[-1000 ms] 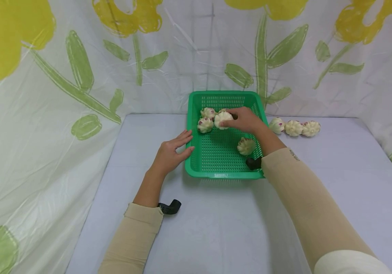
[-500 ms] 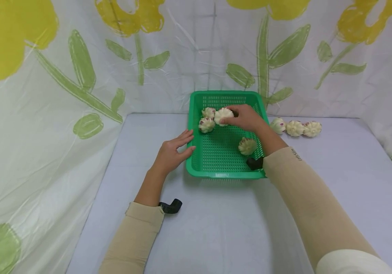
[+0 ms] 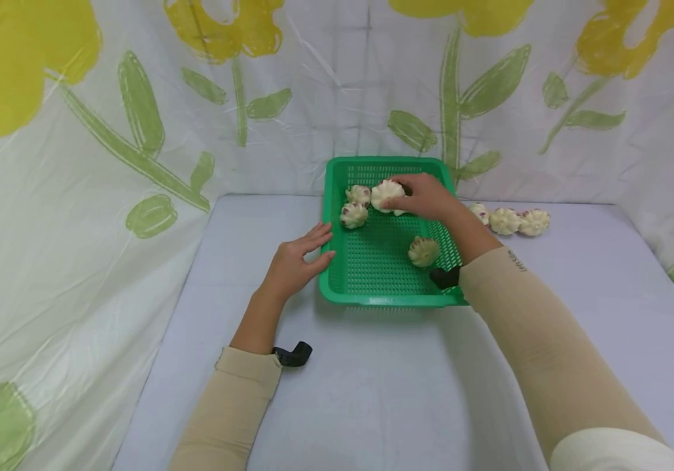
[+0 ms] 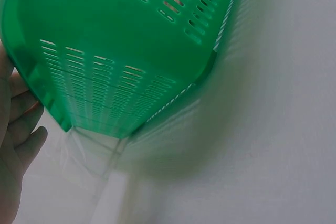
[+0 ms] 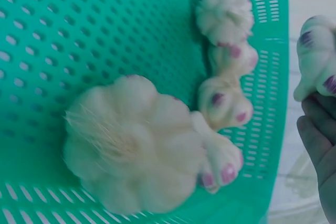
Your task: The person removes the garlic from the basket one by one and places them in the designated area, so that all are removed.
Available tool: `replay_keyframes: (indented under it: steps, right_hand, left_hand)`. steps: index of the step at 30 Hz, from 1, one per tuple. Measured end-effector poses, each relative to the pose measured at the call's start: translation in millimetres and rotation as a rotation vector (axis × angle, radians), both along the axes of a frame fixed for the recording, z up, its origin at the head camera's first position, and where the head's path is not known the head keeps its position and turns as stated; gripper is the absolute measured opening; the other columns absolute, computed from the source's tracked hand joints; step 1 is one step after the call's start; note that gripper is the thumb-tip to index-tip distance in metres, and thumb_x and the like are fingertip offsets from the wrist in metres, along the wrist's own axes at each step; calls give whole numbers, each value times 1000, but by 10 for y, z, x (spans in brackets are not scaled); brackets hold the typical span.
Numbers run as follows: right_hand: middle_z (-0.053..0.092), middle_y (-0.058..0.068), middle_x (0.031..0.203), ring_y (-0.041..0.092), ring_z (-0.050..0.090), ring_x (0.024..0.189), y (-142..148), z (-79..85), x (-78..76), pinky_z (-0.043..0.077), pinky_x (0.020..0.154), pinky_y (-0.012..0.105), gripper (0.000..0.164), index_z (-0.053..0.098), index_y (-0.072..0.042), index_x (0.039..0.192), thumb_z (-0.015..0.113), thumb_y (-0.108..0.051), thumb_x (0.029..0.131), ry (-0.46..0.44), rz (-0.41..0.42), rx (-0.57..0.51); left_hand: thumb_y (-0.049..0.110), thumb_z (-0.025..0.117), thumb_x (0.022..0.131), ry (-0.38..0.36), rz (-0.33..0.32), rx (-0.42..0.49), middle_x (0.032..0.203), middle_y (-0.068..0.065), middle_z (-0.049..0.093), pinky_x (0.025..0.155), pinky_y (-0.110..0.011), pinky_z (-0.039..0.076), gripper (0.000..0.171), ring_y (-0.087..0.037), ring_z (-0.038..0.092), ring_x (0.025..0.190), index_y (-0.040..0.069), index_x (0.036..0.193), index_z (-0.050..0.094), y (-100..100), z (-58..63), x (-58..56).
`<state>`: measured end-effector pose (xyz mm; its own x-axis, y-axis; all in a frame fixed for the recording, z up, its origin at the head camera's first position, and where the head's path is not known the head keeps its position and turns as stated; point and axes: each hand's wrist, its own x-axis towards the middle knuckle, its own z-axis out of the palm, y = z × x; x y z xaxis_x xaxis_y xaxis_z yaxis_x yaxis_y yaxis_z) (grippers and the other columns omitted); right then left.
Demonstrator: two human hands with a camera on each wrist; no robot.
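My right hand holds a white garlic bulb with purple marks over the back part of a green plastic basket. In the right wrist view that garlic bulb is at the right edge, beyond the basket rim, held by the fingertips. Several other bulbs lie in the basket: two at the back left, one towards the front right, and some partly hidden under the right hand. At the basket's left rim rests my left hand, its fingers nearly straight; the left wrist view shows its fingers beside the rim.
Outside the basket, to its right, several garlic bulbs lie in a row on the white-covered table; the right forearm partly covers one. A white curtain printed with yellow flowers hangs behind the table.
My right hand has moved slightly right and back with the garlic bulb, and part of another bulb now shows beneath it. The left hand has stayed at the rim.
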<state>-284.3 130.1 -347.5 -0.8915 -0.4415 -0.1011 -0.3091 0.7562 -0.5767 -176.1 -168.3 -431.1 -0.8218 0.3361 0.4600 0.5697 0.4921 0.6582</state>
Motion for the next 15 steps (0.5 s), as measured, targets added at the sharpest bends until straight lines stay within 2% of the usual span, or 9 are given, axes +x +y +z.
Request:
replay_keyframes:
  steps: [6,15]
  right_hand:
    - [59,11,134,28,56,121,37,182,45,47,98,49,72,47,-16,147,68,-51,89,-11,3,-30]
    - [56,10,140,30,51,129,232,448,158,43,103,54,78,43,-22,150,68,-58,85,47,-5,29]
  left_hand:
    - [24,71,92,-8,1,-1,143,0,55,107,-40,45,45,-13,47,137,8,133,62,-7,4,3]
    - [25,71,92,1,6,-10,144,1,55,107,-41,46,45,-13,47,137,9,133,62,-4,-11,-4]
